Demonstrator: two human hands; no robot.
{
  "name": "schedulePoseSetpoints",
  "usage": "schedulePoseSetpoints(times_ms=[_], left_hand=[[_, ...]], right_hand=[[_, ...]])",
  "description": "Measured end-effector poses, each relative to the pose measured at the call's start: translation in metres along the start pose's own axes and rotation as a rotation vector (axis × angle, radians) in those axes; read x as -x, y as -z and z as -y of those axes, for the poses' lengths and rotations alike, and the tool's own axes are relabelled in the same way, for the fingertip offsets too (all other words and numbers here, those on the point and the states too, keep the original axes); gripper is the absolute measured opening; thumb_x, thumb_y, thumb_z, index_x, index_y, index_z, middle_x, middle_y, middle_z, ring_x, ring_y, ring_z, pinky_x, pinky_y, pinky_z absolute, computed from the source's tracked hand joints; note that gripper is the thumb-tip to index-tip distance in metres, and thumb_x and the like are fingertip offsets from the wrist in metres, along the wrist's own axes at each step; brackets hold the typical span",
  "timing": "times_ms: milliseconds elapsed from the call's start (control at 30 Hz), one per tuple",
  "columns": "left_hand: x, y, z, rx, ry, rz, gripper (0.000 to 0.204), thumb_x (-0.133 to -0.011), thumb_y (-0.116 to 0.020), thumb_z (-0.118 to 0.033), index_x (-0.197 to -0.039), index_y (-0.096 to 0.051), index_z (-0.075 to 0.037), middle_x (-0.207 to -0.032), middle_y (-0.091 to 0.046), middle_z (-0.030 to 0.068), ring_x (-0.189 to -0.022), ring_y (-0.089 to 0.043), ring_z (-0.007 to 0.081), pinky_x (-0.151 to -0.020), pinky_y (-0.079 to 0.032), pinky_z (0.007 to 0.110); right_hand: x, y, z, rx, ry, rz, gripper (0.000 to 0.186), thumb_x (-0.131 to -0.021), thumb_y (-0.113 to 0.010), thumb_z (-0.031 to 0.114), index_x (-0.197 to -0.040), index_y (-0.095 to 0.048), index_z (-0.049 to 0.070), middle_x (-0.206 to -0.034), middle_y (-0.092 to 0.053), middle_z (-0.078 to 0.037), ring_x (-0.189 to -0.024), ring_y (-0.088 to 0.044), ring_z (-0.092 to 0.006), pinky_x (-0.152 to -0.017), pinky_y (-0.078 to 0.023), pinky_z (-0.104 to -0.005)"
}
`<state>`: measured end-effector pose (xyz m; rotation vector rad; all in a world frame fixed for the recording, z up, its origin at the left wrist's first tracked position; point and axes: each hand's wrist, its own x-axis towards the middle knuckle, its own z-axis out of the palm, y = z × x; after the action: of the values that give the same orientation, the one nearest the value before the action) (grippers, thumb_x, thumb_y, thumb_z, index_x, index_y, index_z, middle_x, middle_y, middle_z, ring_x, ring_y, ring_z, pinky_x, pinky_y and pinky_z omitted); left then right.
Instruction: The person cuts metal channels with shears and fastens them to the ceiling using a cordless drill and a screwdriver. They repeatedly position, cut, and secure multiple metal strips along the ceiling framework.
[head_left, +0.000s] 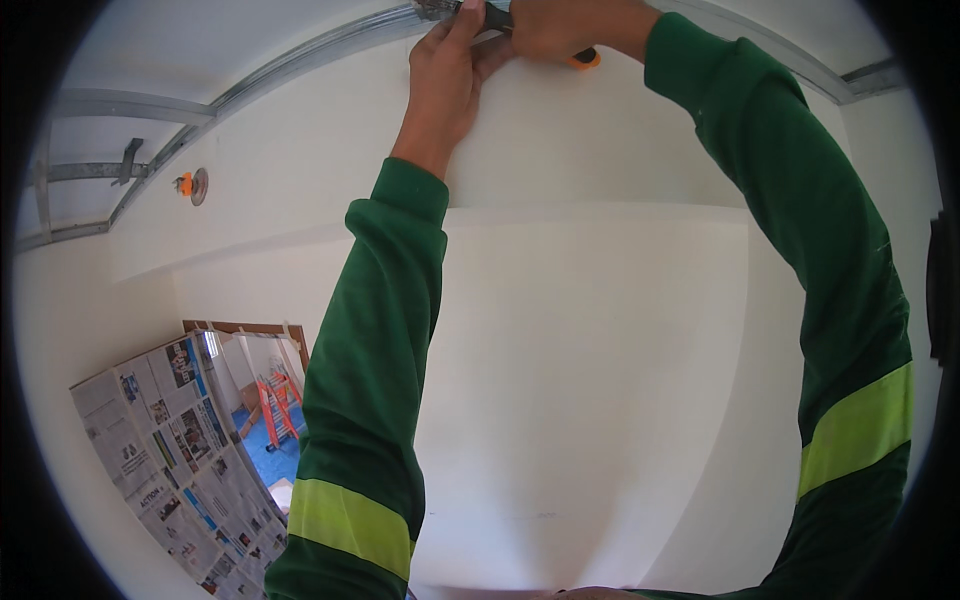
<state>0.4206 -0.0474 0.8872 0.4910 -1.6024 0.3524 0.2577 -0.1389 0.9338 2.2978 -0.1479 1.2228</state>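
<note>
Head view: right hand, grip closed round orange-ended dark tool, at far side by metal channel; left hand just left, grip cropped, cannot tell if holding. Risk, judged: tool could skid and mark the wall if the overhead hold slackens or twists

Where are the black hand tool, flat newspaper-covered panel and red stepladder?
Black hand tool (497, 18): head view, dark visible section.
Flat newspaper-covered panel (180, 460): head view, papered face.
Red stepladder (268, 408): head view, red side rail.
</note>
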Motion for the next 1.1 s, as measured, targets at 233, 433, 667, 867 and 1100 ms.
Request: schedulePoseSetpoints(times_ms=[233, 433, 667, 867, 1100], left_hand=[[-0.013, -0.003, 0.007, 0.102, 0.009, -0.184, 0.033, -0.118, -0.052, -0.029, -0.121, -0.064, 0.002, -0.118, -0.066, 0.0157, -0.109, -0.066, 0.0280, -0.102, -0.058, 0.043], [-0.020, 0.004, 0.002, 0.083, -0.011, -0.130, 0.035, -0.119, -0.051, -0.031, -0.121, -0.064, 0.001, -0.116, -0.066, 0.0154, -0.110, -0.066, 0.0279, -0.104, -0.058, 0.044], [-0.022, -0.004, -0.009, 0.073, 0.018, -0.174, 0.036, -0.121, -0.046, -0.031, -0.121, -0.062, 0.001, -0.115, -0.065, 0.0141, -0.109, -0.066, 0.0262, -0.104, -0.059, 0.044], [-0.028, -0.004, -0.018, 0.058, 0.053, -0.133, 0.036, -0.122, -0.042, -0.030, -0.120, -0.061, 0.000, -0.115, -0.065, 0.0132, -0.107, -0.066, 0.0250, -0.103, -0.058, 0.043], [-0.027, 0.009, 0.003, 0.189, 0.053, -0.171, 0.034, -0.121, -0.046, -0.030, -0.120, -0.063, -0.001, -0.113, -0.067, 0.0131, -0.106, -0.066, 0.0252, -0.100, -0.059, 0.042]], right_hand=[[-0.017, 0.000, -0.001, 0.047, 0.029, -0.016, 0.039, -0.090, -0.059, 0.022, -0.087, -0.078, -0.012, -0.081, -0.075, -0.030, -0.072, -0.074, -0.0411, -0.067, -0.057, -0.0529], [-0.010, 0.005, 0.002, -0.011, 0.027, -0.136, 0.041, -0.091, -0.061, 0.025, -0.089, -0.079, -0.011, -0.084, -0.076, -0.031, -0.077, -0.076, -0.0412, -0.071, -0.058, -0.0513], [0.011, 0.017, -0.009, -0.085, 0.037, -0.076, 0.053, -0.098, -0.064, 0.038, -0.107, -0.078, -0.012, -0.095, -0.079, -0.026, -0.084, -0.077, -0.0395, -0.075, -0.060, -0.0522], [-0.006, 0.019, -0.023, -0.570, 0.084, 0.110, 0.048, -0.100, -0.061, 0.030, -0.114, -0.075, -0.014, -0.098, -0.077, -0.023, -0.082, -0.075, -0.0360, -0.065, -0.057, -0.0503], [-0.032, -0.041, -0.026, -0.160, 0.213, -0.391, 0.037, -0.096, -0.061, 0.019, -0.096, -0.073, -0.017, -0.093, -0.075, -0.035, -0.086, -0.075, -0.0460, -0.074, -0.060, -0.0534]])
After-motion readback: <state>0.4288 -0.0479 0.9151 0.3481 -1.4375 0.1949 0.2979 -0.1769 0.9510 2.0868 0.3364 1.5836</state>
